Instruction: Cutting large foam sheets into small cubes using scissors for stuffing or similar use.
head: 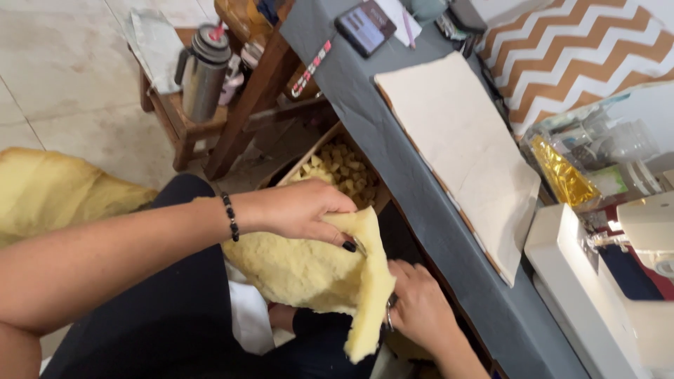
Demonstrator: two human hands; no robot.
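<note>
My left hand [302, 209], with a dark bead bracelet at the wrist and dark nails, grips the top edge of a thick slab of yellow foam [309, 270] held over my lap. My right hand [418, 302], wearing a ring, presses against the foam's lower right edge; whether it grips the foam or something under it cannot be told. Just beyond my left hand stands a wooden box of small yellow foam cubes [344, 172], partly under the table.
A grey-covered table [393, 126] carries a cream cloth sheet [463, 140], a phone [365, 27] and a white sewing machine [618, 281]. A metal flask [203, 70] stands on a small wooden stool. More yellow foam [56, 193] lies on the tiled floor at left.
</note>
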